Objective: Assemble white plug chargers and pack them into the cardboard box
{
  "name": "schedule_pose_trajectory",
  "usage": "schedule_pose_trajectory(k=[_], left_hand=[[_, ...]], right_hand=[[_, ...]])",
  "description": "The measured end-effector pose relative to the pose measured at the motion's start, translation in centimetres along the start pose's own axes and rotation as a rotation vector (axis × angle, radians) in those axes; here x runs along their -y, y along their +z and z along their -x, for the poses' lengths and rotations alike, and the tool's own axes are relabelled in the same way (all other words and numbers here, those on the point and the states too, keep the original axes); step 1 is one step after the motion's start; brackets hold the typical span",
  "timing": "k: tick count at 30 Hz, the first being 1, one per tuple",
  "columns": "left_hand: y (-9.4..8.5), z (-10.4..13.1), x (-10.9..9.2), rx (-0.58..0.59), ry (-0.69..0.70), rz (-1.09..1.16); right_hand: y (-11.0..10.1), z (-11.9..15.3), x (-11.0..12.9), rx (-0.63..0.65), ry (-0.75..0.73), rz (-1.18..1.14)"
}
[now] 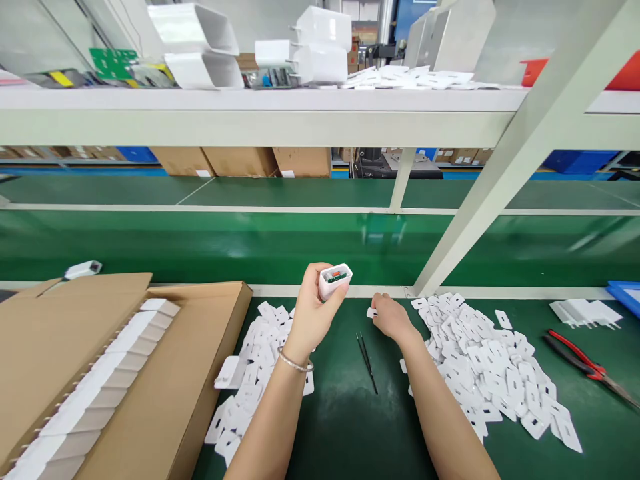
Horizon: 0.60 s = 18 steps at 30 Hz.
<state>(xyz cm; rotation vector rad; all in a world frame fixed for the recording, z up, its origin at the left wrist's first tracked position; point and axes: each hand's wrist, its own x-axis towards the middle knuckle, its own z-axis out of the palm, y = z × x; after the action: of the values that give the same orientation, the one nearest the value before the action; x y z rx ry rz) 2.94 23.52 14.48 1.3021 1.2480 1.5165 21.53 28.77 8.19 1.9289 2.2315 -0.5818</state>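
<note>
My left hand [317, 303] is closed around a white charger housing [326, 288], its open end facing me with a green circuit board [337, 276] showing inside. In the fingers of my right hand [391, 316] is a small white plastic cover plate [371, 313] with a slot. Between my forearms a pair of black tweezers [367, 363] lies on the green mat. Loose white cover plates form a pile [480, 367] beside my right forearm, and another pile [255, 373] lies partly hidden behind my left forearm.
At left stands an open cardboard box [200, 333] holding a row of white housings [100, 393]. Red-handled pliers [590, 367] and stacked white pieces [585, 312] lie at right. A slanted white post [480, 207] and an overhead shelf [260, 120] frame the green conveyor belt [225, 247].
</note>
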Motion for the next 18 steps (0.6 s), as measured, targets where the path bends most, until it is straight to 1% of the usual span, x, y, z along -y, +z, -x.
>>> schedule_pose_trajectory(k=[5,10,15,18], left_hand=[[0.1,0.1,0.4,0.051,-0.056,0.0],[0.3,0.2,0.6,0.056,-0.061,-0.014],[0.3,0.2,0.4,0.076,-0.068,-0.009],[0.3,0.2,0.1,0.108,-0.07,0.047]], right_hand=[[0.0,-0.2,-0.5,0.002,-0.005,-0.017],[0.1,-0.2,-0.9,-0.004,-0.024,-0.028],[0.3,-0.3,-1.2,-0.021,-0.036,-0.049],[-0.3,0.0,-1.2,-0.072,-0.065,-0.081]])
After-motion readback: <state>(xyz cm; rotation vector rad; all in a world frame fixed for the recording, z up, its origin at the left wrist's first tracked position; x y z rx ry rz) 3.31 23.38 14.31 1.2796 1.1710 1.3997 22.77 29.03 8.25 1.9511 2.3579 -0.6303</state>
